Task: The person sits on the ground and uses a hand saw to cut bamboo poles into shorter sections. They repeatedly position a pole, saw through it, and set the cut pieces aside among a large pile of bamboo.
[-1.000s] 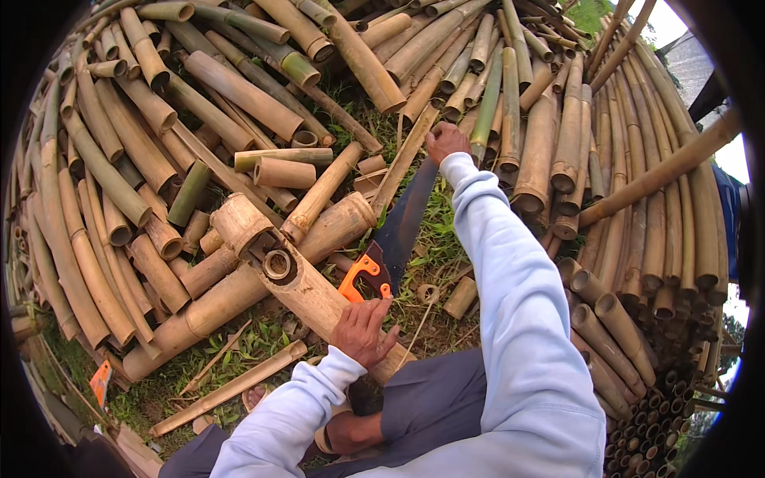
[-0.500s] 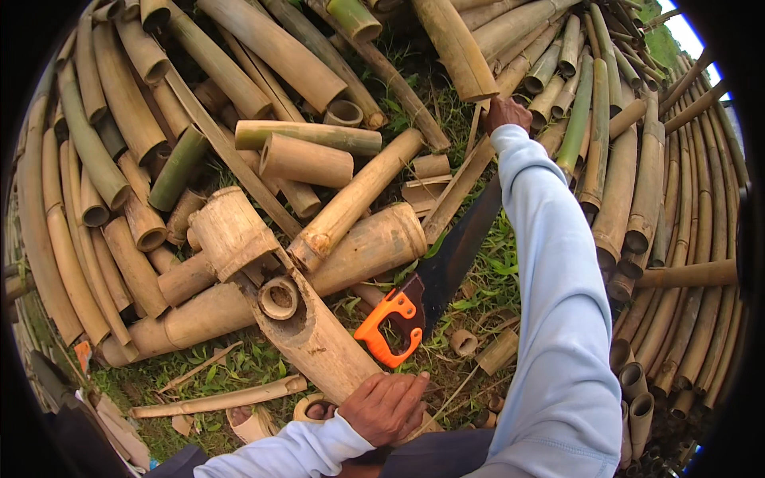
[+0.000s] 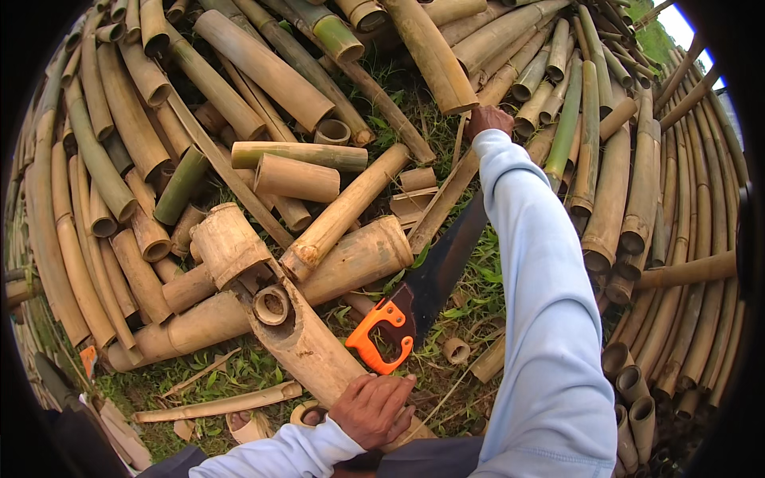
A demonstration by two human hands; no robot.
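My left hand (image 3: 372, 409) lies with bent fingers over the near end of a thick, notched bamboo piece (image 3: 315, 350), holding it in front of my legs. A short bamboo ring (image 3: 272, 306) sits in the notch, and a wide bamboo stub (image 3: 231, 244) stands at its far end. Just beyond my left fingers, a hand saw (image 3: 434, 283) with an orange handle lies on the grass, untouched. My right arm is stretched far forward. Closed at the lower end of a thick bamboo pole (image 3: 430, 60) is my right hand (image 3: 488, 119); its fingertips are mostly hidden.
Stacked bamboo poles rise on the left (image 3: 119, 127) and right (image 3: 613, 191). Cut bamboo lengths (image 3: 296, 177) lie crosswise in the middle, over a thick bamboo log (image 3: 351, 263). Small offcuts (image 3: 456, 350) and a split strip (image 3: 219, 402) rest on the grass.
The whole view has shifted slightly, so most things sit a little lower and further left. Both hands keep their places on the bamboo.
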